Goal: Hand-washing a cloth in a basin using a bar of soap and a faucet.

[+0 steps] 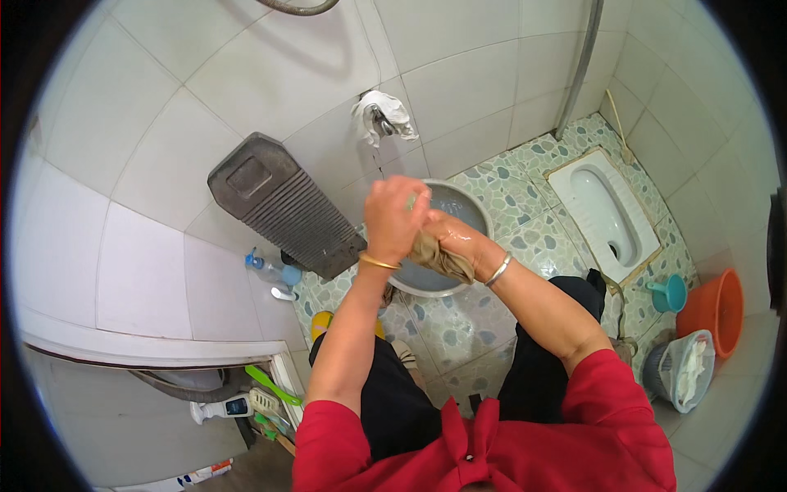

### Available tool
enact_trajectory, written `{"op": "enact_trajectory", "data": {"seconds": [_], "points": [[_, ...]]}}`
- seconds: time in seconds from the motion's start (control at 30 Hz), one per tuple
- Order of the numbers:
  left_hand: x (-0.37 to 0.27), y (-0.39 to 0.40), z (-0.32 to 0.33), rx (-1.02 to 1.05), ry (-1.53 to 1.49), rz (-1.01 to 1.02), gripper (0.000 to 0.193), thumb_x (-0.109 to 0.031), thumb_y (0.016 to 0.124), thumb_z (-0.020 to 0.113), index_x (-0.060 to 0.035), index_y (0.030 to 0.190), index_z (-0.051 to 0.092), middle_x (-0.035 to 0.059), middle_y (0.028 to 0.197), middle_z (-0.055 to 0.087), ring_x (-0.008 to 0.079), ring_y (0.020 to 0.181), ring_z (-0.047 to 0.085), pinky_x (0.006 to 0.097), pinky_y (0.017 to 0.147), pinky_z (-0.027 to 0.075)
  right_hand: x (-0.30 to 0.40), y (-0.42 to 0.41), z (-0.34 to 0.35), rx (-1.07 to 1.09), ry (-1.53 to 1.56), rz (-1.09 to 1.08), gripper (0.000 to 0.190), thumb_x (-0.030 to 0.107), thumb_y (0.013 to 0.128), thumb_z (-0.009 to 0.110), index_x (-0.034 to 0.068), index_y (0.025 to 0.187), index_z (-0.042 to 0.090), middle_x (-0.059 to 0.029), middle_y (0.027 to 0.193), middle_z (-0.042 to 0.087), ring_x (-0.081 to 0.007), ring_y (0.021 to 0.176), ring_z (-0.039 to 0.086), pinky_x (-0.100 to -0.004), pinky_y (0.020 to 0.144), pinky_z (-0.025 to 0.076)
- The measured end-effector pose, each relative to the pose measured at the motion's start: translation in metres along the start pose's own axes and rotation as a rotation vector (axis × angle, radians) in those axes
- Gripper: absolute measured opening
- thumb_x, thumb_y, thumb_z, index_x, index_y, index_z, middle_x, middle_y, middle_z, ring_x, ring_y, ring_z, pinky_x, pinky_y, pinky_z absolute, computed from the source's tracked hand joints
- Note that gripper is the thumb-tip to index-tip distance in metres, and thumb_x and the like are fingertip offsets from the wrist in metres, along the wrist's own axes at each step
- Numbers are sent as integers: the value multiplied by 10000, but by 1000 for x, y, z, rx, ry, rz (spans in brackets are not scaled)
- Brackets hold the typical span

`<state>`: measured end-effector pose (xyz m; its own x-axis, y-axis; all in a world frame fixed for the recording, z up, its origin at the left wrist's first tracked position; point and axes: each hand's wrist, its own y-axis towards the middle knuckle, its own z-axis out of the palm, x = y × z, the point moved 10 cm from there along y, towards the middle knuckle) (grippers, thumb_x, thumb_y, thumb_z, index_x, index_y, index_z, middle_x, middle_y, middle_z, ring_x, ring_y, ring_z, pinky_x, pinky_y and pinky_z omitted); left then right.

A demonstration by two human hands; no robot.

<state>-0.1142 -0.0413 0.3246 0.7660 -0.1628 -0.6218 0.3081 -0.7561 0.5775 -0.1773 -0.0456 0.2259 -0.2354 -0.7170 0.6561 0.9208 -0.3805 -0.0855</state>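
A wet olive-brown cloth is bunched between my two hands above a round basin of greyish water. My left hand, with a gold-coloured bangle at the wrist, closes over the cloth's upper end. From the other side my right hand grips it, wet and shiny, below the left fingers. Part of the cloth hangs down past the right palm. A small pale-green patch shows by the left fingers, too little of it visible to name. To the left of the basin a dark ridged washboard leans against the tiled wall.
A wall tap draped with white cloth is beyond the basin. On the right are a squat toilet, a teal dipper, an orange bucket and a lined bin. Bottles stand left; a spray bottle and brushes sit lower left.
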Motion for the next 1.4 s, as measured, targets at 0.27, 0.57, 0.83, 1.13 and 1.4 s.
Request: {"op": "enact_trajectory", "data": {"seconds": [0.27,0.57,0.83,1.13,1.4], "points": [[91,-43,59,307,-956,-928,212,-263,851,483,-75,933,542,33,844,583,164,684,567,295,528,443,34,-19,11,38,201,-121,460,-9,711,391,-61,1168,399,-188,1094,522,-262,924,580,-339,842,481],[61,-53,56,512,-1097,-838,237,-187,775,622,-136,967,491,-41,798,521,36,631,476,180,428,292,24,-23,2,11,278,13,381,99,824,377,3,1192,399,-165,1144,495,-290,1022,528,-452,854,465],[49,-67,55,588,-840,-845,184,-185,773,613,-143,898,484,-72,747,499,30,656,452,178,482,287,25,-27,-27,-132,262,-6,300,163,858,482,44,1132,452,-113,1053,553,-238,908,589,-416,757,520],[56,-62,50,529,-843,-890,76,-157,815,523,-132,877,488,-51,740,495,51,615,430,172,457,280,40,-20,-39,-165,-173,-95,281,157,819,571,5,1051,529,-69,938,603,-143,803,598,-280,718,503],[55,-64,56,531,-950,-918,100,-108,815,498,-107,914,484,-12,757,514,70,605,451,175,421,298,49,-20,-48,-264,-482,-128,249,202,841,529,23,1015,536,-24,904,585,-81,795,542,-237,720,437]]}}
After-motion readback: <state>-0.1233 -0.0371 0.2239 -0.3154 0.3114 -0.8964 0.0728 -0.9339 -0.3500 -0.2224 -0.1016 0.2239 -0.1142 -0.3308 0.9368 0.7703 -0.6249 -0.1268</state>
